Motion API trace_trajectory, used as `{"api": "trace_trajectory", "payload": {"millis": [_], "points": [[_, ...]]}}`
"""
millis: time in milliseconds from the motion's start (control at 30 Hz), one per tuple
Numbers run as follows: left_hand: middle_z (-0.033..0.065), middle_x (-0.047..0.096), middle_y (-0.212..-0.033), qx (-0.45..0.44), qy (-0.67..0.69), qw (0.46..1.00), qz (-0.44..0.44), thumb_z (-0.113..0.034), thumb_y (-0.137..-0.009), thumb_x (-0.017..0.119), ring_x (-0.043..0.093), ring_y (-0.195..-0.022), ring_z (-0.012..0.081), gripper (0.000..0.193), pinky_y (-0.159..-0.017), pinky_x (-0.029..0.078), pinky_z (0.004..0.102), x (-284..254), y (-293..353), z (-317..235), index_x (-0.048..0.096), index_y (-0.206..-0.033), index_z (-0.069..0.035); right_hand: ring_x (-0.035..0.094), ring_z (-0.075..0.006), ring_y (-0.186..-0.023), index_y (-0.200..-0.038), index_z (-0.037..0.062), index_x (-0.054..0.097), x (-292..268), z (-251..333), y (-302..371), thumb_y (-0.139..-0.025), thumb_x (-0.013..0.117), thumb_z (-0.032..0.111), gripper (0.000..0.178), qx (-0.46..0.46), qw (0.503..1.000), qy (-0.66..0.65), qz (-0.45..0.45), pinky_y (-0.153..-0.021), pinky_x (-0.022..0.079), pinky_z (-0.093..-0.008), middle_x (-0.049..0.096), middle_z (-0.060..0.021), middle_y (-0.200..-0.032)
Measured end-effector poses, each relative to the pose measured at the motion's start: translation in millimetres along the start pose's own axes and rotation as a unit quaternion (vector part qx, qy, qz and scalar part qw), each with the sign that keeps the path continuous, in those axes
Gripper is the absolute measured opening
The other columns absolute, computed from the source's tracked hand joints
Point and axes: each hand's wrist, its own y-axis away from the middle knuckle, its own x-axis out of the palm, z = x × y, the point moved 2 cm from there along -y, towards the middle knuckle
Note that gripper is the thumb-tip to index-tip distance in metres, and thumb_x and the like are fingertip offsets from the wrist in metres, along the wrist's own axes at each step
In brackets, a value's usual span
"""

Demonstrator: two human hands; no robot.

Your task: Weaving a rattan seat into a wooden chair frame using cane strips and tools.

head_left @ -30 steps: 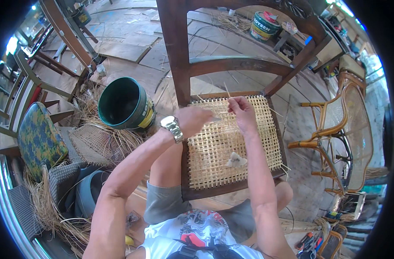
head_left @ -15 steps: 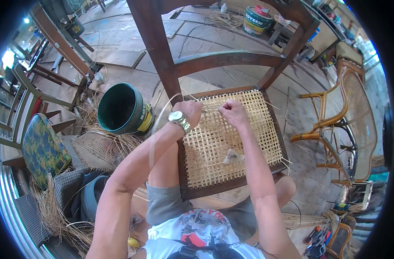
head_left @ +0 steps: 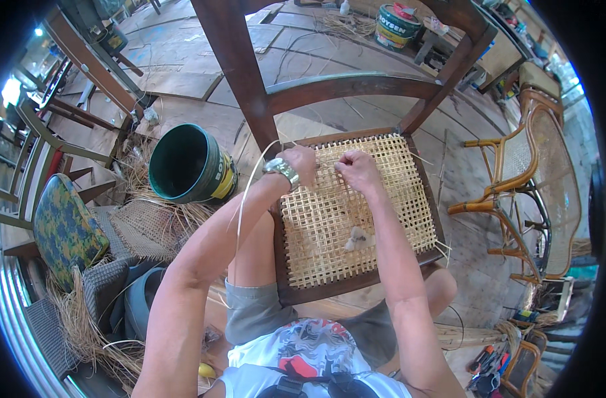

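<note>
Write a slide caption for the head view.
Both hands, left hand and right hand, weave a cane strand into a wooden chair seat.

We cannot see the fingertips of either hand on the cane seat [head_left: 356, 212], and the chair's back [head_left: 303, 73] runs off the top edge.

Just one head-worn fisheye view, looking steeply down from close above at both hands on the woven chair seat [head_left: 356, 212], edges bending.

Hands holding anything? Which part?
Left hand pinches a thin cane strand near its woven-in end at the seat's back edge. Right hand rests there; its grip cannot be told.
</note>
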Motion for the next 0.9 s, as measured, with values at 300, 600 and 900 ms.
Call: {"api": "trace_trajectory", "payload": {"millis": [300, 600, 900], "points": [[0.0214, 0.074, -0.095, -0.060, 0.088, 0.994, -0.029, -0.046, -0.098, 0.055, 0.073, -0.091, 0.0365, 0.051, -0.078, 0.057, 0.0488, 8.6, -6.9, 19.4, 0.076, -0.093, 0.001, 0.064, -0.0325, -0.095, -0.084, 0.0040, 0.072, 30.4, 25.9, 12.1, -0.082, 0.072, 0.026, 0.022, -0.068, 0.992, 0.069, -0.086, -0.087, 0.052, -0.0433, 0.065, -0.0152, -0.097], [0.0189, 0.070, -0.080, -0.246, 0.100, 0.892, -0.366, -0.038, -0.100, 0.057, 0.069, -0.076, 0.0403, 0.033, -0.066, 0.053, 0.0501, -15.9, 161.5, 152.6, 0.064, -0.094, -0.006, 0.062, -0.0307, -0.096, -0.088, 0.0023, 0.069, 25.8, 36.5, 22.9, -0.084, 0.071, 0.014, 0.013, -0.131, 0.983, 0.085, -0.100, -0.091, 0.050, -0.0424, 0.061, -0.0132, -0.100], [0.0035, 0.066, -0.070, -0.042, 0.564, 0.810, -0.155, -0.025, -0.101, 0.061, 0.059, -0.059, 0.0088, 0.026, -0.054, 0.048, 0.0242, 2.2, 156.3, 116.2, 0.066, -0.092, -0.001, 0.060, -0.0122, -0.082, -0.092, 0.0101, 0.066, 45.6, 64.3, 4.6, -0.094, 0.070, 0.010, 0.005, -0.116, 0.948, -0.297, 0.006, -0.077, 0.050, -0.0291, 0.063, 0.0032, -0.084]]}}
